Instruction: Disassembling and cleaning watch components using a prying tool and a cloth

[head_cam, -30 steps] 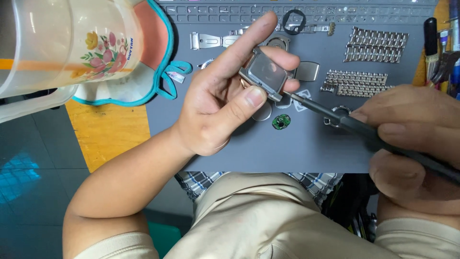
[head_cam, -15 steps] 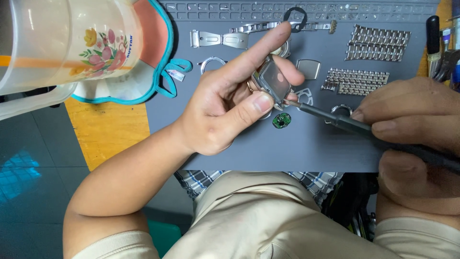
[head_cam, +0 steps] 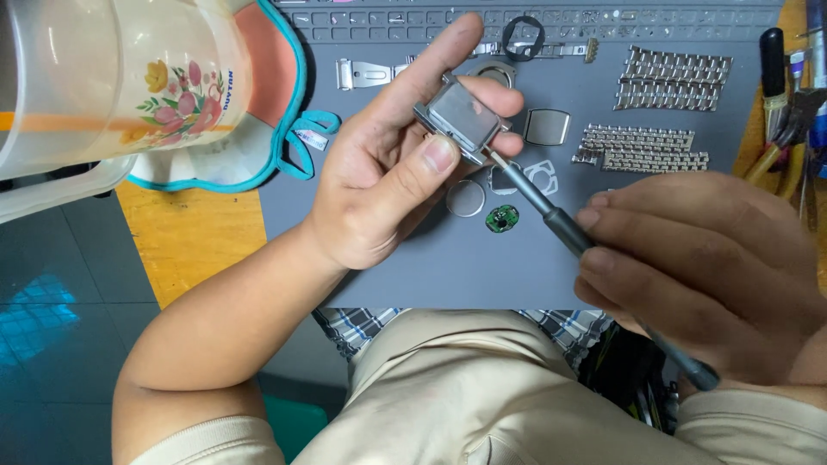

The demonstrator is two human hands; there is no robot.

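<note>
My left hand [head_cam: 388, 185] pinches a square watch case [head_cam: 461, 120] between thumb and index finger, with the middle finger braced behind it, holding it above the grey mat [head_cam: 448, 275] at about 12 o'clock from my lap. My right hand [head_cam: 698, 275] has its fingers pressed together around a slim dark driver [head_cam: 551, 224], whose tip meets the case's lower right corner, at roughly 4 o'clock on the case. By my reckoning the work is well along in the taking-apart: on the mat lie a round disc [head_cam: 465, 197] and a small green board [head_cam: 502, 218] just below the case, a square bezel-like piece [head_cam: 547, 127] at 3 o'clock, a black ring [head_cam: 522, 36] at 1 o'clock, and loose metal bracelet links [head_cam: 676, 77] further right. The case itself looks closed on its shown face; whether the corner fastening is loose I cannot tell. A flowered jug [head_cam: 129, 77] stands far left, at 9 o'clock.
</note>
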